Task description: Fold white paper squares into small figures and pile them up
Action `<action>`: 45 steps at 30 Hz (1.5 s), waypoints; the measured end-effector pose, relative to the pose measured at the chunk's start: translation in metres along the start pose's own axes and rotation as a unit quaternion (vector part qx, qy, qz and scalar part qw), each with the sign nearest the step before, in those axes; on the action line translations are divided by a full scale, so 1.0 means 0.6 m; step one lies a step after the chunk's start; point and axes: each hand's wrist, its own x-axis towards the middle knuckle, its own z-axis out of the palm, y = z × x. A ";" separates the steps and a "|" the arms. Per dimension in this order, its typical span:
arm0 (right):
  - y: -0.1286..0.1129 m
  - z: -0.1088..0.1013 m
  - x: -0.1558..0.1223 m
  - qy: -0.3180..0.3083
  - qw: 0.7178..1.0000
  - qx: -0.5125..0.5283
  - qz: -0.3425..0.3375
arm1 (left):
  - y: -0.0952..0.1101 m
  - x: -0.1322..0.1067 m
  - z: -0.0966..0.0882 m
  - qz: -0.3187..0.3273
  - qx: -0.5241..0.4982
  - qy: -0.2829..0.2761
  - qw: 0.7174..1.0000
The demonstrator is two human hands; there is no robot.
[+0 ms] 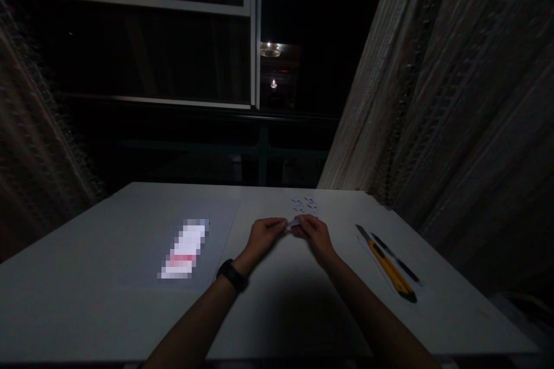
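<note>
Both hands meet over the middle of the white table, pinching a small whitish strip, apparently paper (294,222), between their fingertips. My left hand (263,236), with a dark band on its wrist, is closed on the strip's left end. At the other end my right hand (315,234) has its fingers closed too, covering part of the strip. Just beyond the hands lie several small pieces with dark marks (298,209), laid out in rows. Dim light hides the finer detail.
A yellow utility knife (386,265) with its blade out lies at right, beside a dark pen (400,262). On the left a bright, blurred-out rectangle (185,248) rests on a pale sheet (225,219). Curtains (389,69) hang beyond the white table (78,300).
</note>
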 end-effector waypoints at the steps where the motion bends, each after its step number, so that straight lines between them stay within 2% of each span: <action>1: 0.000 -0.001 0.000 -0.003 1.000 0.002 -0.009 | -0.001 0.001 -0.001 -0.018 -0.047 -0.001 0.999; 3: 0.003 -0.004 0.001 -0.016 1.000 0.004 -0.027 | -0.003 0.003 -0.002 -0.053 -0.136 0.005 0.989; 5: 0.006 -0.008 0.002 -0.033 0.999 -0.009 -0.038 | -0.002 0.003 -0.004 -0.075 -0.182 0.027 0.980; 10: 0.009 -0.014 0.002 -0.053 0.996 -0.044 -0.048 | 0.004 0.004 -0.007 -0.101 -0.179 0.076 0.976; 16: 0.002 -0.007 -0.004 -0.057 0.996 -0.035 -0.059 | 0.004 0.006 -0.007 -0.087 -0.186 0.114 0.972; 20: 0.005 -0.006 -0.005 -0.067 0.994 -0.079 -0.043 | 0.001 0.004 -0.005 -0.097 -0.185 0.110 0.972; 24: 0.008 -0.005 -0.003 -0.061 0.993 -0.096 -0.041 | 0.004 0.001 -0.002 -0.082 -0.129 0.055 0.987; 29: 0.003 -0.002 -0.004 -0.048 0.988 -0.125 -0.079 | 0.008 -0.004 0.003 -0.006 -0.053 -0.041 0.998; 32: -0.001 -0.001 -0.004 -0.026 0.986 -0.144 -0.087 | 0.004 -0.001 0.004 0.005 -0.004 -0.014 1.000; 36: -0.004 0.001 -0.005 -0.044 0.986 -0.146 -0.065 | -0.002 0.004 -0.001 -0.005 0.079 0.045 0.996; 39: -0.005 0.002 -0.005 -0.053 0.986 -0.148 -0.058 | -0.002 0.004 -0.007 0.030 0.143 0.094 0.985; 42: -0.006 0.003 -0.006 -0.045 0.989 -0.132 -0.038 | -0.001 0.002 -0.011 0.068 0.172 0.105 0.977; 45: -0.007 0.003 -0.008 -0.048 0.987 -0.146 -0.053 | 0.001 0.001 -0.011 0.078 0.182 0.111 0.974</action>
